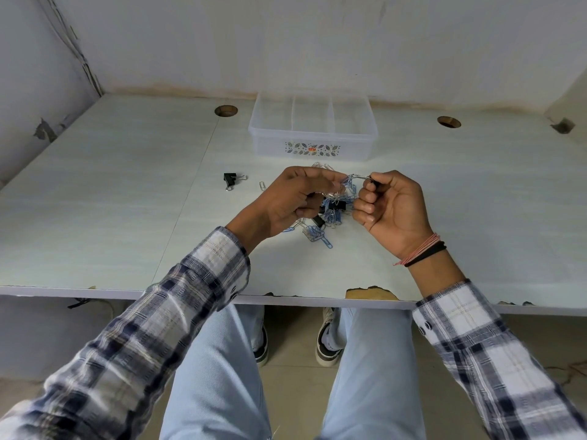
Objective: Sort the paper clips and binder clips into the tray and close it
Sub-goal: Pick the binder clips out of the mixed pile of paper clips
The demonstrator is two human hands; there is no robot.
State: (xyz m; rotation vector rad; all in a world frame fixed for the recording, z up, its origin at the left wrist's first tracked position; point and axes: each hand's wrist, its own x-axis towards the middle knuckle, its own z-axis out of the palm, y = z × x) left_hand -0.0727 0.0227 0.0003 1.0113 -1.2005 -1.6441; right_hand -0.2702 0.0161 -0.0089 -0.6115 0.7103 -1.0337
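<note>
A tangled pile of blue and silver paper clips and black binder clips (330, 214) lies mid-table. Just above the pile, my right hand (390, 204) pinches a binder clip (365, 178) by its wire handles, with paper clips hanging from it. My left hand (298, 195) pinches the tangled paper clips (344, 185) at that clip's left end. A clear plastic tray (313, 134) with divided compartments stands open behind the pile, with nothing in it. One black binder clip (230, 180) and one silver paper clip (263, 185) lie apart to the left.
The pale table (111, 201) has two round cable holes (226, 110) (448, 121) at the back and a chipped front edge (370, 293). White walls enclose it at the back and on the left. No tray lid is in view.
</note>
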